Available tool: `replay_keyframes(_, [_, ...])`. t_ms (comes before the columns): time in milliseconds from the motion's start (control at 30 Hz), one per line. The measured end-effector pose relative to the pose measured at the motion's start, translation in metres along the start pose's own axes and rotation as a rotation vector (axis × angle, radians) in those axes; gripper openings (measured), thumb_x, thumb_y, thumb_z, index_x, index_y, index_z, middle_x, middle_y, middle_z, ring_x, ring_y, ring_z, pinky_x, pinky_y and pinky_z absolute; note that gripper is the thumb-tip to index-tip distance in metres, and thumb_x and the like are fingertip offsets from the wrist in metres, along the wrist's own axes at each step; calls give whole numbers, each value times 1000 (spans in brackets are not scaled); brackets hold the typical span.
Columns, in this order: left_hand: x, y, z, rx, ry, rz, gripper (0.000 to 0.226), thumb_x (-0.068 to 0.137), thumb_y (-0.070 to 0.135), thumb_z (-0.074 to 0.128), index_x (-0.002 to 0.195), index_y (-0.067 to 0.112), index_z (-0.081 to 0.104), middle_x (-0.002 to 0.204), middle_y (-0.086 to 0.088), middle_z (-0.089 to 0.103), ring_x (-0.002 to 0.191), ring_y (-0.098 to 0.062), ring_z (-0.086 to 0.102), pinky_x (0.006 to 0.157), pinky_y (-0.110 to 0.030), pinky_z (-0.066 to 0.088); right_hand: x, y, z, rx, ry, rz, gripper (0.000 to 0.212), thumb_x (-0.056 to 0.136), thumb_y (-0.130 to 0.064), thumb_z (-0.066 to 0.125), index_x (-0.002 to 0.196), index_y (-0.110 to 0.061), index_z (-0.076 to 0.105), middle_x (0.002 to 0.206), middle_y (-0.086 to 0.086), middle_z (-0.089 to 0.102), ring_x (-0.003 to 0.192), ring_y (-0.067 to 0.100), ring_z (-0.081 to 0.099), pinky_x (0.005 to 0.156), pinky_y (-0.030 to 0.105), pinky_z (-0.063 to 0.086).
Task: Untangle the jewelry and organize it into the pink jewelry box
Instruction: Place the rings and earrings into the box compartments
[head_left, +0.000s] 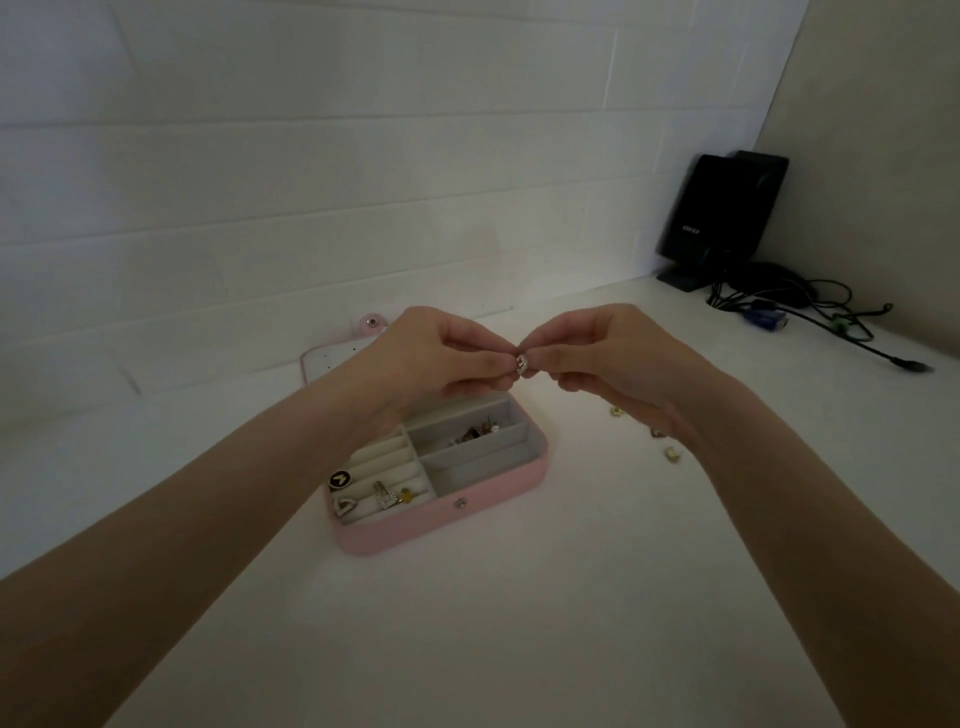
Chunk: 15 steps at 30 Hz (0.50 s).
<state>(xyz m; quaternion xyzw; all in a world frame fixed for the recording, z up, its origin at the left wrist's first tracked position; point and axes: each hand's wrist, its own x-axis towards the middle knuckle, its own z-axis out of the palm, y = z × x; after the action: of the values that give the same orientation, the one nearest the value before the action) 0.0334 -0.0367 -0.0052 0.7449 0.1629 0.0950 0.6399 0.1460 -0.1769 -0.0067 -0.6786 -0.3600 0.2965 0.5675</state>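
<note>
The pink jewelry box (467, 525) lies open on the white table, its lid (327, 361) flat behind it. Rings sit in the padded rolls (384, 493) on the left, and small earrings lie in a grey compartment (475, 434) on the right. Above the box's far edge, my left hand (441, 353) and my right hand (602, 358) meet, both pinching one small silver jewelry piece (522, 364) between fingertips. A few loose gold pieces (670, 452) lie on the table under my right wrist.
A black speaker (722, 218) stands in the far right corner with a tangle of cables (831, 317) beside it. A white tiled wall (311, 182) runs along the back of the table.
</note>
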Motion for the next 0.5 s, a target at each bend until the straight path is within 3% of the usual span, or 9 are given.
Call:
replay_keyframes(200, [-11,-4,-13,-119,-42,-92,6,78,7,66,84,8,68,66,0,70,59,-3,64,57,-12,51,2,-3,18,18,-14,-38,15,79,6,65,78,-9,69,71,5,65,57,3,53,57,15,41])
replay_keyframes(300, [-16,-4,-16,-184,-42,-133,5,79,8,65,83,9,68,65,1,69,58,-2,63,57,-12,52,3,-8,23,-118,7,-85,16,78,4,68,76,-12,70,67,2,66,54,2,50,55,14,39])
replay_keyframes(433, [-23,-6,-24,-105,-1,-145,3,80,9,67,79,11,69,64,1,67,59,-4,59,59,-11,51,3,-13,36,-330,41,-177,12,76,3,70,76,-10,71,60,-3,63,48,-2,48,49,8,35])
replay_keyframes(500, [-31,-7,-30,-58,35,-157,2,77,9,70,78,11,69,61,2,66,56,-2,60,57,-11,51,2,-14,44,-363,12,-198,10,75,2,71,77,-8,72,63,-1,66,52,-3,53,54,7,40])
